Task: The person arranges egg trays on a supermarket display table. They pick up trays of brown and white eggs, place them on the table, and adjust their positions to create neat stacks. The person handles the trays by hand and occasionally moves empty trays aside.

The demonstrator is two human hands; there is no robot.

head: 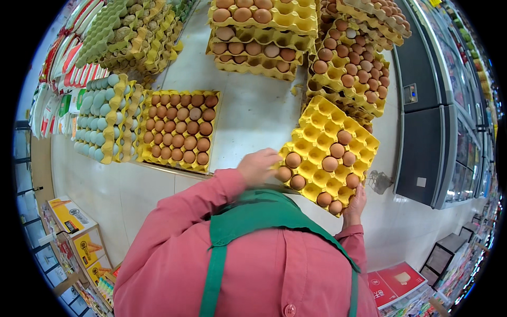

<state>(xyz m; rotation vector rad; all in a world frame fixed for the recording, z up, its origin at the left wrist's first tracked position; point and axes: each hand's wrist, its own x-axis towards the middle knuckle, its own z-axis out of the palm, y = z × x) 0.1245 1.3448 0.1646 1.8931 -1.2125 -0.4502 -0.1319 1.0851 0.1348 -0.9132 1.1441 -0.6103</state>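
Note:
A yellow molded-pulp egg tray (317, 154) is tilted in front of me at the right. Several brown eggs (329, 163) sit in its cups, and many cups hold none. My right hand (355, 204) grips the tray's lower right edge, with its fingers partly hidden beneath. My left hand (258, 165), blurred, is at the tray's left corner beside a brown egg (283, 174); whether it grips the rim is unclear. To the left of my hands, a yellow tray filled with brown eggs (180, 128) lies on the white tabletop (241, 119).
Stacked trays of brown eggs (348, 63) stand behind the held tray, with another stack (257, 43) at the far middle. Pale blue eggs (95, 119) fill stacked trays at left, below a green tray stack (130, 35). A dark freezer cabinet (420, 154) borders the right.

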